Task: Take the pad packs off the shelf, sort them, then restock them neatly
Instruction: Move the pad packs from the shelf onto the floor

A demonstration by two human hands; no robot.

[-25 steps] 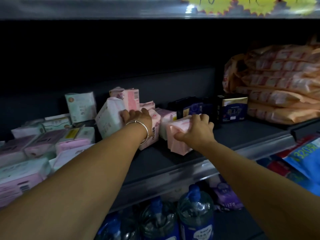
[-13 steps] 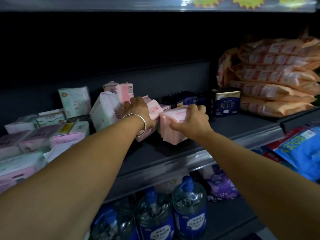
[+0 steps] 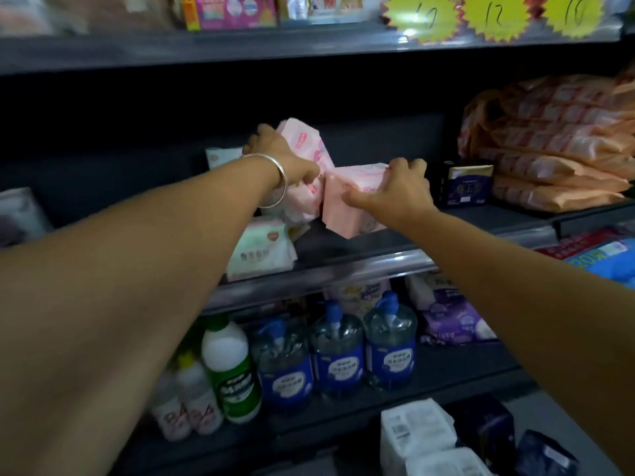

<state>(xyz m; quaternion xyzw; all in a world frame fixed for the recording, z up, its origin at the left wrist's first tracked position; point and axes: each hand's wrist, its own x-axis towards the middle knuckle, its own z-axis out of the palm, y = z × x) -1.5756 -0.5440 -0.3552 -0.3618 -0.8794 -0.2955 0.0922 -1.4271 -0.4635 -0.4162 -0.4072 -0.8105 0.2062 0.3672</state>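
A: What is down low, close to you?

B: White packs [image 3: 417, 432] and dark blue packs [image 3: 546, 453] lie at the bottom. Just behind them, on the low shelf, stand three blue water jugs [image 3: 338, 359] in a row. A white bottle with a green label [image 3: 231, 371] stands to their left, and a purple pack [image 3: 453, 319] lies to their right.

A: Where are my hands?

B: Both of your arms reach up to the middle shelf [image 3: 395, 257]. Your right hand [image 3: 395, 194] holds a pink pad pack [image 3: 347, 207]. Your fingers [image 3: 405, 164] curl over its top and your thumb presses its front. The pack sits tilted, with a bottom corner near the shelf edge. I cannot tell if it touches the shelf.

A: And my left hand?

B: Your left hand [image 3: 278, 156] has a silver bangle [image 3: 275, 180] on the wrist. It holds a bunch of light pink pad packs [image 3: 307, 156] right beside the other pack. Your fingers are wrapped round them. The two lots of packs touch.

A: What else is up there?

B: A pale green pack [image 3: 261, 249] lies under your left wrist. A dark blue box [image 3: 465, 183] stands to the right. Orange packs [image 3: 556, 146] are piled past it. Yellow star tags [image 3: 491, 15] hang on the top shelf.
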